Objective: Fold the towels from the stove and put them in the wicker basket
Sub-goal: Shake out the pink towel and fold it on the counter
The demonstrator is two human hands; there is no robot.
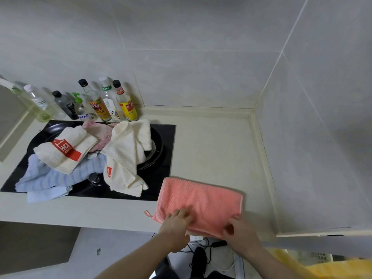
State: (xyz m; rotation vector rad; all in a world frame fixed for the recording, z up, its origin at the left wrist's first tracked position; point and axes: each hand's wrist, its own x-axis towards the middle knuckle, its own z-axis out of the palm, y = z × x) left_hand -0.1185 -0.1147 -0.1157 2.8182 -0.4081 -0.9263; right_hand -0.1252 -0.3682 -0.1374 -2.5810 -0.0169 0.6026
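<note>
Your left hand (177, 222) lay flat-fingered and your right hand (239, 232) pinched the pink towel (201, 202), folded on the counter edge just right of the stove (161, 158) — a careless tug risked spilling it floorward. Beyond, five towels (124, 154) waited heaped on the stove — the basket was out of view.

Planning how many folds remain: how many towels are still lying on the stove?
4, maybe more underneath: a cream towel with red print at left, a pink towel behind it, a blue striped towel in front, a cream towel over the right burner.
</note>
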